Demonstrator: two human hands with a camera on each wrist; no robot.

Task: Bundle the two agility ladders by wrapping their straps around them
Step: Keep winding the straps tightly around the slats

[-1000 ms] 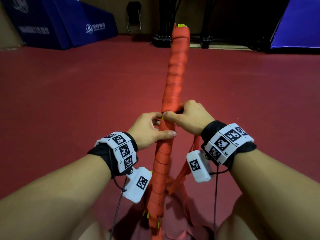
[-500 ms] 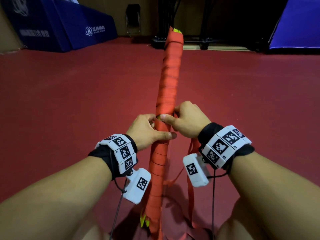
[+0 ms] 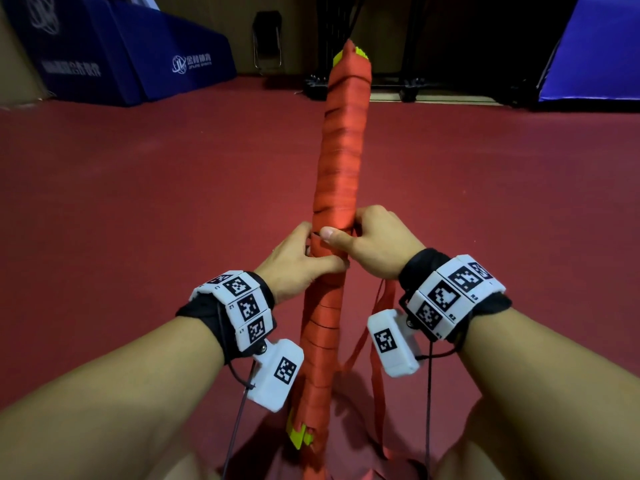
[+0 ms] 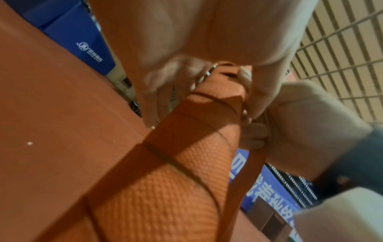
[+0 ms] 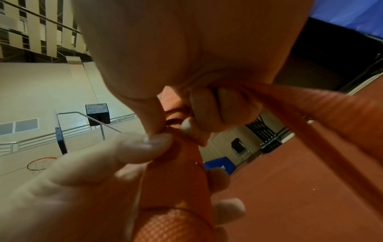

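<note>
At centre frame, upright ladder bundle [image 3: 341, 161] wrapped in orange strap [image 4: 246, 176], left hand [image 3: 294, 263] fingers curled round it, right hand [image 3: 375, 247] fingers pinching the strap, red floor [image 3: 138, 202] behind.

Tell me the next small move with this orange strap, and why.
Probably pull the loose strap snug with the right hand and lay one more turn round the bundle, just below the last wrap. The left hand grips the bundle at mid-length, the right hand pinches the strap there, and slack strap hangs toward the floor, so wrapping looks unfinished.
</note>
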